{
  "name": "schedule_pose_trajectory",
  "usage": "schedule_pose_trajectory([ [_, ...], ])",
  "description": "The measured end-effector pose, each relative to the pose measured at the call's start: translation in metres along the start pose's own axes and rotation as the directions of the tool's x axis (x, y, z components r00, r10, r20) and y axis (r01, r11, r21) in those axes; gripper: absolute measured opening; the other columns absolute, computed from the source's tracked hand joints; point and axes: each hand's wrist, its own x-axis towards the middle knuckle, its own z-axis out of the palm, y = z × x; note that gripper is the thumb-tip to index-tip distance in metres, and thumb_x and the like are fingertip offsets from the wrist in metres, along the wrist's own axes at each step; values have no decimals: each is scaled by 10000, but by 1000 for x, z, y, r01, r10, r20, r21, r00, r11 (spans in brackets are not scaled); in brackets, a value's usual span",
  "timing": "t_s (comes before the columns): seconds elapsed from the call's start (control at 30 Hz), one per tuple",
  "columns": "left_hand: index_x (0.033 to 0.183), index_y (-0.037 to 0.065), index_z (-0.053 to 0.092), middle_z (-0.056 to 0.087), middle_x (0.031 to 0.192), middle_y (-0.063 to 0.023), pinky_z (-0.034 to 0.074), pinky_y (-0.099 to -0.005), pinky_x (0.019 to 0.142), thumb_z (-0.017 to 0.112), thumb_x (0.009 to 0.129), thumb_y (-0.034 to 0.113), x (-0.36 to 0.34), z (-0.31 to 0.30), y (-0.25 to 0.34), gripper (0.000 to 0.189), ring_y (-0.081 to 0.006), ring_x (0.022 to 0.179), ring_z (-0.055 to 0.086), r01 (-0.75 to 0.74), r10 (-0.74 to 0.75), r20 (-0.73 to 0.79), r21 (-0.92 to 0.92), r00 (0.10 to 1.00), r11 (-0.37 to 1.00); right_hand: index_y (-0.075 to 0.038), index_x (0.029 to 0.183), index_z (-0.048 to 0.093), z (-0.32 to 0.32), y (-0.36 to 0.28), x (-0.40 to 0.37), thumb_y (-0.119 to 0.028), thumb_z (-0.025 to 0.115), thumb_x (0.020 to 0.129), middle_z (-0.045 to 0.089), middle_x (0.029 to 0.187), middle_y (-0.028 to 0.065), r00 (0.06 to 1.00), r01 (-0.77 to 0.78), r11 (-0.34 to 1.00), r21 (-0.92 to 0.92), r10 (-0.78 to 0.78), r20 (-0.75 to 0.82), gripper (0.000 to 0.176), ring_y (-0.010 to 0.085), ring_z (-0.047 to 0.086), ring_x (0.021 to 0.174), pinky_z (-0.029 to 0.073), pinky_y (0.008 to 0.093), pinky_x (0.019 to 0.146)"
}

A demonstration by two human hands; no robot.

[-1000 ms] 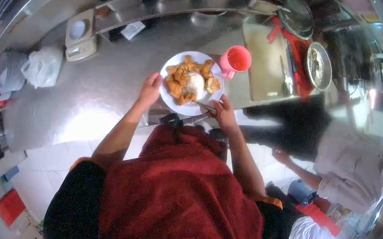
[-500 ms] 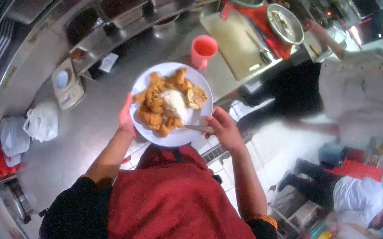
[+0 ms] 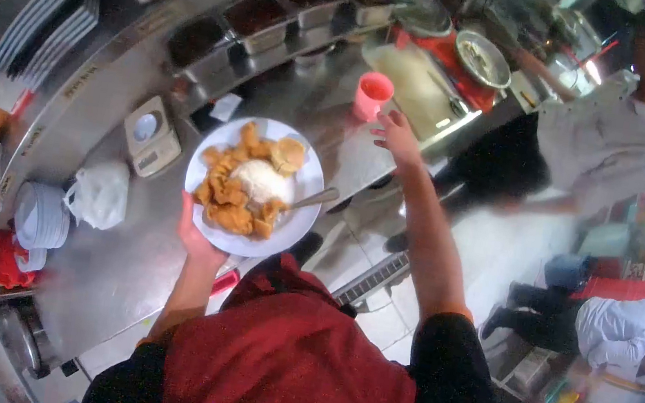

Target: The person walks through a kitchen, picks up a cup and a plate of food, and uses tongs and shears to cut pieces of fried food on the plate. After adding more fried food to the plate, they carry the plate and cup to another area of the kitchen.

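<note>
My left hand (image 3: 200, 235) grips the lower left rim of a white plate (image 3: 305, 217). On it lie a mound of white rice (image 3: 262, 182), golden-brown fried pieces (image 3: 227, 203) around it and a paler round piece (image 3: 288, 155) at the top. A metal spoon (image 3: 315, 198) rests in the food, its handle sticking out over the right rim. Away from the plate, my right hand (image 3: 400, 139) is stretched out with fingers apart. Its fingertips are right at the lower side of a pink cup (image 3: 372, 97) standing on the steel counter (image 3: 286, 110).
Metal tubs (image 3: 260, 28) line the back. A kitchen scale (image 3: 152, 136), a white plastic bag (image 3: 99, 193) and stacked plates (image 3: 42, 218) are at left. A cutting board (image 3: 412, 74) and metal bowl (image 3: 483, 59) lie beyond the cup. Another person (image 3: 585, 148) stands at right; one more is farther off.
My right hand has let go of the spoon and moved up to the pink cup. The plate in my left hand has shifted left and slightly down. The view has swung a little.
</note>
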Motion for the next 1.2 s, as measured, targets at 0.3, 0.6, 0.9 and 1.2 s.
schedule_pose_trajectory([
  [0.3,1438,58,328,416,1427,-134,343,-477,1085,360,967,540,54,-25,29,675,-318,1294,428,97,-85,95,-132,992,987,-20,1147,566,24,59,65,-378,557,929,625,1038,93,997,-29,998,55,34,-75,419,213,646,870,538,366,708],
  [0.6,1450,29,281,386,1434,-177,334,-483,1093,335,969,551,90,-6,50,712,-349,1310,401,334,-322,157,-56,934,941,-19,1073,630,100,-117,-78,-133,656,843,661,989,160,777,501,662,-557,-628,-47,258,240,625,794,499,318,712],
  [0.9,1438,41,329,421,1418,-165,329,-481,1098,387,949,561,91,7,18,716,-343,1295,421,476,-460,229,-19,858,879,-64,1036,647,160,-167,-126,-245,694,778,627,973,146,640,723,166,-671,-527,559,319,333,589,982,488,426,841],
  [1.2,1441,41,315,412,1417,-162,319,-482,1108,370,966,533,82,20,19,686,-335,1306,414,605,-564,279,-85,777,792,-58,924,642,158,-165,-133,-204,648,817,647,878,110,829,538,367,-759,-396,396,181,300,634,771,502,385,674],
])
